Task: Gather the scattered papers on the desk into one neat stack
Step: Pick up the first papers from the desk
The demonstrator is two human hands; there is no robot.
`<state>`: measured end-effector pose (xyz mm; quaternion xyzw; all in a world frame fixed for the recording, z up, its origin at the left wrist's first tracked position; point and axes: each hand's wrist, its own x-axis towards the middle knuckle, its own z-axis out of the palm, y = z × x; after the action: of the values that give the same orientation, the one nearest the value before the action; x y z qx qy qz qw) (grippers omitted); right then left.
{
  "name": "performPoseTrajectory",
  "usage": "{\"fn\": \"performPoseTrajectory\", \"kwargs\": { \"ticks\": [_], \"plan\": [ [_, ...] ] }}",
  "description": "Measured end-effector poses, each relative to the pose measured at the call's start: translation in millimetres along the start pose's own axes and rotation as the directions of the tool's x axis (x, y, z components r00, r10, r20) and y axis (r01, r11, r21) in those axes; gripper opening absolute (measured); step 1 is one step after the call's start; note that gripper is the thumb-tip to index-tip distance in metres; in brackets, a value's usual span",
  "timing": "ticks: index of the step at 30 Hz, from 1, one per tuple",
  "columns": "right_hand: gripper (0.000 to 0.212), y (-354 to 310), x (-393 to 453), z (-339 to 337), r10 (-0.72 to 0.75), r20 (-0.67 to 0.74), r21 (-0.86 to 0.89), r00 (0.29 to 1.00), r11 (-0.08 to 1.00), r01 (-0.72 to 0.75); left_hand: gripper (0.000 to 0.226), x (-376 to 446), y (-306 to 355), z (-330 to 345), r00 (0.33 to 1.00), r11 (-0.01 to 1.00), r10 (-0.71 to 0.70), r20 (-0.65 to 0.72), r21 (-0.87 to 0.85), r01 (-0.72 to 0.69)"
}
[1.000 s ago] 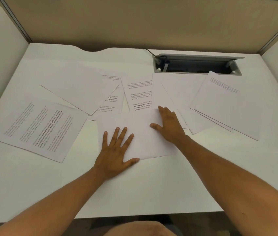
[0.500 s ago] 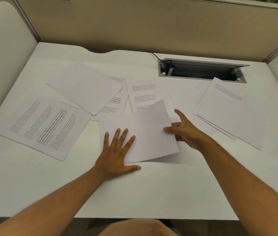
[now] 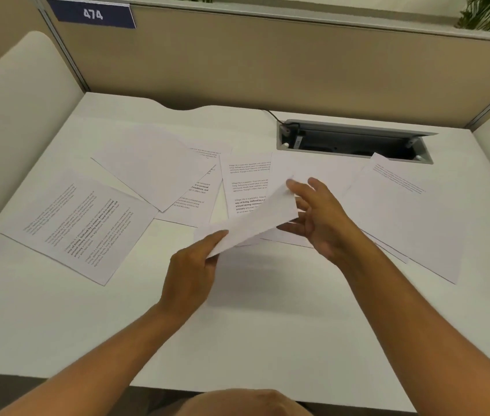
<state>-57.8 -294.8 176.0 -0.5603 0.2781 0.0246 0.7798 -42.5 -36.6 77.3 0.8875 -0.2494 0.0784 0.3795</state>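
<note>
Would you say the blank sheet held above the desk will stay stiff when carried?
Probably not: the blank sheet already bows between the left hand and right hand. It looks light, so moving air would likely flutter it.

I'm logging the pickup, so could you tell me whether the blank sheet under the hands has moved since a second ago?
Yes. The blank sheet is lifted off the desk, left hand pinching it.

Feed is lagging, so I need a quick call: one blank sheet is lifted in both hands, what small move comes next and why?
Probably carry the lifted sheet over the nearest printed page just behind it and lay it down square. The left hand pinches its near corner, the right hand steadies the far edge, and the other papers lie scattered on the desk.
</note>
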Motion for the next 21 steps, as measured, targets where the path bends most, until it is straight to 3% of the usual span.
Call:
{"fn": "performPoseTrajectory", "kwargs": {
  "ticks": [3, 5, 7, 9, 12, 15, 21],
  "plan": [
    [0.059, -9.4, 10.7, -2.4, -0.176, -0.098, -0.201, 0.979, 0.967, 0.154, 0.037, 28.1, 25.4, -30.1, 0.961, 0.925, -0.273, 0.039, -0.262, 0.274],
    [0.064, 0.0, 17.2, -12.2, -0.226, -0.096, -0.364, 0.969, 0.914, 0.177, 0.029, 42.6, 29.7, -43.5, 0.892, 0.772, -0.423, 0.158, -0.453, 0.446],
    [0.078, 13.1, 19.1, -21.2, -0.131, 0.010, -0.376, 0.991, 0.918, 0.125, 0.026, 50.7, 30.0, -52.4, 0.819, 0.584, -0.502, 0.278, -0.590, 0.558],
    [0.079, 23.2, 19.2, -24.3, -0.028, 0.154, -0.328, 0.988, 0.941, 0.078, 0.030, 51.6, 28.2, -57.2, 0.776, 0.471, -0.520, 0.357, -0.638, 0.609],
    [0.054, 31.9, 17.6, -14.9, -0.026, 0.306, -0.294, 0.952, 0.948, 0.120, 0.035, 47.1, 19.6, -60.7, 0.739, 0.394, -0.529, 0.417, -0.650, 0.650],
    [0.042, 40.6, 19.2, 3.7, -0.092, 0.297, -0.267, 0.950, 0.948, 0.176, 0.034, 40.9, 3.2, -62.0, 0.718, 0.354, -0.558, 0.415, -0.663, 0.659],
    [0.034, 58.4, 22.1, 53.1, -0.150, 0.232, -0.378, 0.961, 0.897, 0.231, 0.033, 24.2, -42.7, -76.4, 0.684, 0.278, -0.595, 0.421, -0.691, 0.667]
  ]
}}
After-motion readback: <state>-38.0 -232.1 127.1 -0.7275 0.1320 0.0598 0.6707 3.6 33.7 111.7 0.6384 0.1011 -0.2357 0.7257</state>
